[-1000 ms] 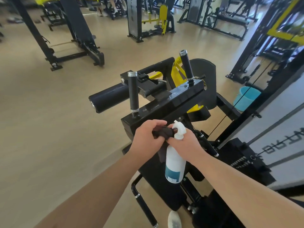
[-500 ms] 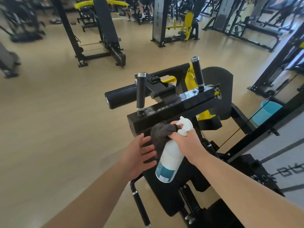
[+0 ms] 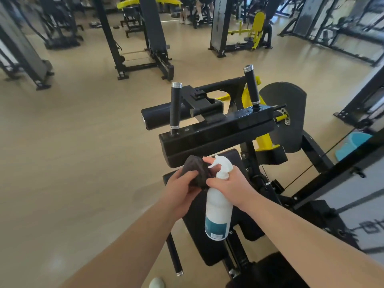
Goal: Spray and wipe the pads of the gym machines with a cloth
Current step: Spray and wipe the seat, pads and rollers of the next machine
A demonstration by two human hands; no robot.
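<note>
Currently cloth (image 3: pixel 196 170) in left hand (image 3: pixel 181 193) fingers (image 3: pixel 187 176), touching right hand (image 3: pixel 231 183) gripping bottle (image 3: pixel 218 215).

Your arms (image 3: pixel 128 242) run bare behind the left hand (image 3: pixel 180 193) and right hand (image 3: pixel 231 183). Well below the left hand shows your pale, rounded shoe toe (image 3: pixel 156 283).

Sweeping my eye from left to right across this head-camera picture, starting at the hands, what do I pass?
Left hand gripping the dark cloth → white spray bottle, held at its neck by the right hand → blue bucket on the floor.
</note>
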